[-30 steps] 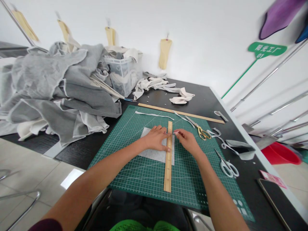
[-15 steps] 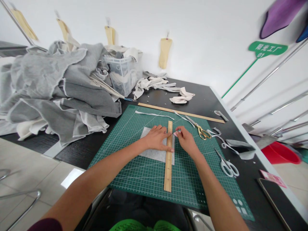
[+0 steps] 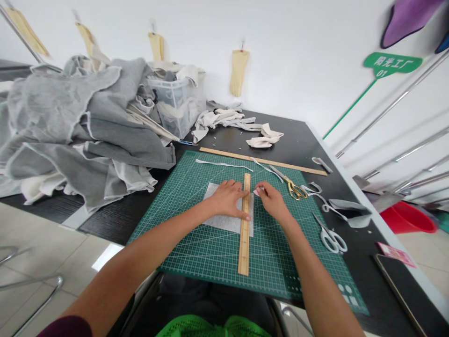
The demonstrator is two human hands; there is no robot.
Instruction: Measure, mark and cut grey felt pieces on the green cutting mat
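Observation:
My left hand [image 3: 229, 200] lies with fingers spread over a light grey piece of cloth [image 3: 224, 223], its thumb and forefinger pressing on a wooden ruler [image 3: 244, 248]. The ruler runs lengthwise away from me across the cloth's right part, leaving a narrow strip of cloth showing on its right. Just right of the ruler, my right hand [image 3: 271, 200] pinches a small flat pale pink piece that looks like tailor's chalk [image 3: 256, 192]. Its lower edge is too small to tell whether it touches the cloth. Under all this is a green cutting mat [image 3: 196, 252].
Gold-handled scissors [image 3: 294, 189] and white-handled scissors [image 3: 332, 239] lie on the right. A long wooden ruler [image 3: 263, 161] borders the mat's far edge. Grey cloth [image 3: 63, 103] is heaped left, beside a clear plastic bin [image 3: 175, 105]. A phone [image 3: 400, 288] rests near the table's right edge.
The whole view has shifted slightly upward. Both hands, the ruler and the cloth keep nearly the same places relative to each other.

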